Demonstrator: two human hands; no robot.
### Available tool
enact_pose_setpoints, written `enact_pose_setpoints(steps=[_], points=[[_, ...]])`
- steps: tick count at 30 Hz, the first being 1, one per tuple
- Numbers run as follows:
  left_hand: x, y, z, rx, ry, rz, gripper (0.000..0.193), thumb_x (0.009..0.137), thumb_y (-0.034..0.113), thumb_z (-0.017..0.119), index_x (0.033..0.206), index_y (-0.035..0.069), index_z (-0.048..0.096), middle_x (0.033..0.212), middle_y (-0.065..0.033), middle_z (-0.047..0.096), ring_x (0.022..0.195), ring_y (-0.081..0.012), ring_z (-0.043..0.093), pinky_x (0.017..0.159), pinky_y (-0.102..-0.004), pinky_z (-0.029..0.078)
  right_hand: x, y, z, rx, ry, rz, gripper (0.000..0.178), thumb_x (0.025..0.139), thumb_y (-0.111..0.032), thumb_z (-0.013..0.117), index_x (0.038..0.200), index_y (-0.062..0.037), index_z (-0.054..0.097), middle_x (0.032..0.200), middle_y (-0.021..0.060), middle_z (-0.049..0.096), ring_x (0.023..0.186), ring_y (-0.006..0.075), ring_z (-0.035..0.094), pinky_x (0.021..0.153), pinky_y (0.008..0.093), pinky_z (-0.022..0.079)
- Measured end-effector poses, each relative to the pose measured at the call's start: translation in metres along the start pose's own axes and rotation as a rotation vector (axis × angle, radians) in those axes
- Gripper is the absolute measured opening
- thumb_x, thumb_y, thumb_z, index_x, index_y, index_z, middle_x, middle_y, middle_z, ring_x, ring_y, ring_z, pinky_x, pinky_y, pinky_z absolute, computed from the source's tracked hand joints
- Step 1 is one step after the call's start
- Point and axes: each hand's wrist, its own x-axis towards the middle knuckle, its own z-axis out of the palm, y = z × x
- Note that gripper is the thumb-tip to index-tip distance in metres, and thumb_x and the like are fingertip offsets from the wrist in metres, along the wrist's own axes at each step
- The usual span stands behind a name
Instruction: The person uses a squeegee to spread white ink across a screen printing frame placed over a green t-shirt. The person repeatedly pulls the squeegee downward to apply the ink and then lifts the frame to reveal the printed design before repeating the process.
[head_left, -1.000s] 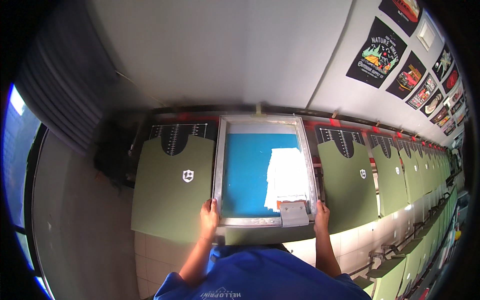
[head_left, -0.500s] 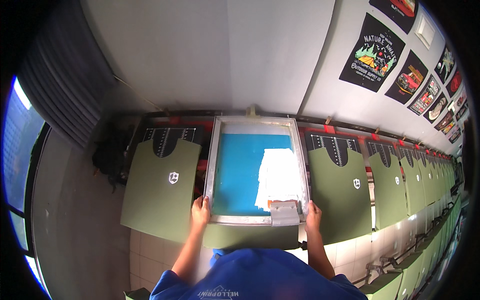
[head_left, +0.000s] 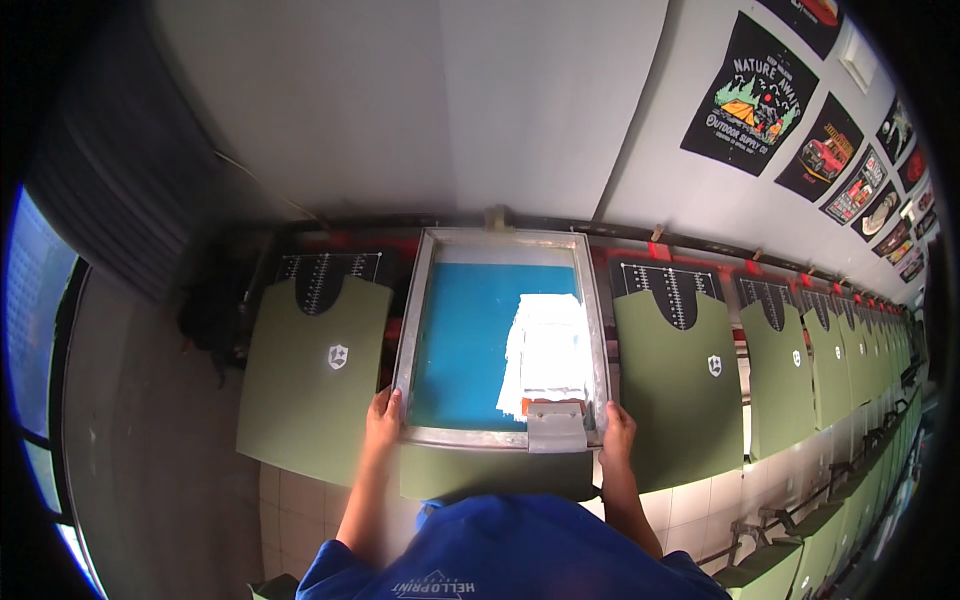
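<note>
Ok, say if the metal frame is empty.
Not empty: the metal frame holds white paint on blue mesh, a grey scraper over its near rim.

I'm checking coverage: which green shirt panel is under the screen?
The second green shirt panel from left along the wall, only its near edge showing; neighbours lie uncovered.

The frame [head_left: 465, 437] is silver, its mesh [head_left: 462, 340] blue, the shirts [head_left: 665, 390] olive green.

From the left of your head, this wide fisheye looks down and forward, close above your blue shirt [head_left: 500, 545] at six o'clock, past the metal-framed screen [head_left: 465, 340] at centre to the wall [head_left: 540, 120] at twelve.
</note>
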Motion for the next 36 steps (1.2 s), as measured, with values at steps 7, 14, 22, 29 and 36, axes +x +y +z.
enact_pose_setpoints(steps=[7, 14, 22, 29, 36], points=[[0.015, -0.038, 0.009, -0.447, 0.146, -0.152, 0.047, 0.102, 0.040, 0.054, 0.103, -0.004, 0.069, 0.092, -0.0085, 0.068, 0.087, -0.0167, 0.061, 0.080, -0.0296, 0.047, 0.001, 0.011, 0.004, -0.069, 0.020, 0.000, 0.045, 0.094, -0.029, 0.069, 0.114, 0.0106, 0.066, 0.104, 0.0117, 0.067, 0.095, 0.0154, 0.059, 0.088, 0.0309, 0.045], [0.011, -0.057, 0.022, -0.423, 0.236, -0.122, 0.044, 0.102, 0.038, 0.053, 0.097, -0.003, 0.068, 0.087, -0.0067, 0.065, 0.085, -0.0158, 0.058, 0.081, -0.0302, 0.044, 0.014, 0.048, 0.000, -0.139, 0.056, -0.046, 0.039, 0.096, -0.030, 0.067, 0.108, 0.0068, 0.070, 0.099, 0.0074, 0.067, 0.092, 0.0130, 0.056, 0.084, 0.0300, 0.044], [0.010, -0.055, 0.032, -0.280, 0.229, -0.096, 0.040, 0.101, 0.033, 0.052, 0.094, -0.004, 0.066, 0.082, -0.0043, 0.061, 0.079, -0.0143, 0.051, 0.077, -0.0296, 0.042, 0.022, 0.056, -0.005, -0.275, 0.094, -0.065, 0.044, 0.097, -0.033, 0.064, 0.108, 0.0101, 0.068, 0.099, 0.0114, 0.070, 0.093, 0.0181, 0.061, 0.087, 0.0326, 0.047], [0.006, -0.045, 0.030, -0.195, 0.331, 0.044, 0.029, 0.099, 0.023, 0.055, 0.100, -0.004, 0.064, 0.087, -0.0093, 0.064, 0.082, -0.0169, 0.056, 0.079, -0.0311, 0.046, 0.031, 0.059, -0.007, -0.041, -0.070, 0.012, 0.038, 0.097, -0.033, 0.064, 0.106, 0.0026, 0.068, 0.100, 0.0047, 0.067, 0.091, 0.0145, 0.059, 0.083, 0.0284, 0.045], [-0.042, -0.003, 0.018, 0.011, 0.374, 0.241, 0.016, 0.100, 0.012, 0.055, 0.107, -0.001, 0.063, 0.089, -0.0071, 0.063, 0.078, -0.0127, 0.057, 0.071, -0.0266, 0.048, 0.029, 0.063, 0.001, 0.070, 0.126, 0.134, 0.034, 0.094, -0.027, 0.060, 0.108, 0.0019, 0.067, 0.103, 0.0103, 0.066, 0.098, 0.0221, 0.060, 0.091, 0.0350, 0.044]])
